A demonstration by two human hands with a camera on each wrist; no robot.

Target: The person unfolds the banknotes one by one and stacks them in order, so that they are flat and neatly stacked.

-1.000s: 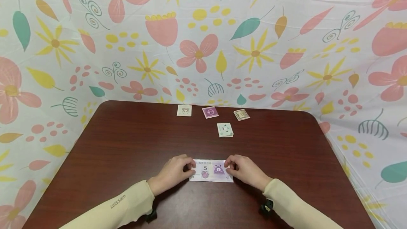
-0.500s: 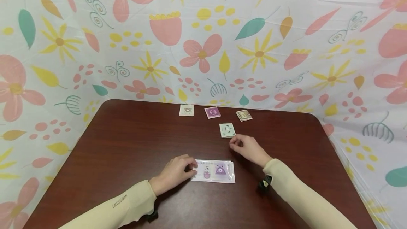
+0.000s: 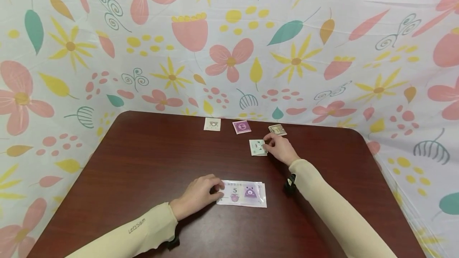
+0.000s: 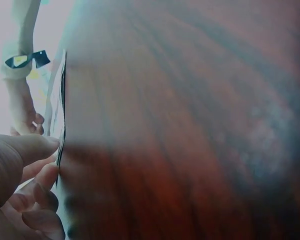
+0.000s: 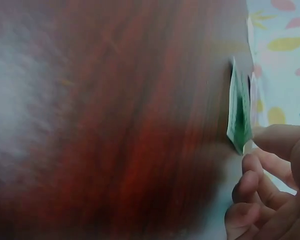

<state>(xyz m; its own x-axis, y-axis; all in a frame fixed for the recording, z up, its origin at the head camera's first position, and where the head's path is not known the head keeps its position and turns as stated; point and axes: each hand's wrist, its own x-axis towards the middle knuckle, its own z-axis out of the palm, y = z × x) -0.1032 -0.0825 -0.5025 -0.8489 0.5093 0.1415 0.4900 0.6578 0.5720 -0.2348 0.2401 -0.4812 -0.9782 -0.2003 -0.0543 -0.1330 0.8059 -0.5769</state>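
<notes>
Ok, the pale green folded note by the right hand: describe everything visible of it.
The pale green folded note looks like printed paper, a cartoon creature on top. It lies on the dark reddish table, beyond the purple 5 note, its layers gaping slightly. The right hand touches its right edge; whether it pinches is unclear.

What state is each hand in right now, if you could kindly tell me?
Left hand: holding the unfolded purple note by its left edge.
Right hand: pinching the green note at its right edge.

Head looks forward-down; wrist views skim close; all share tabletop (image 3: 193, 158).
</notes>
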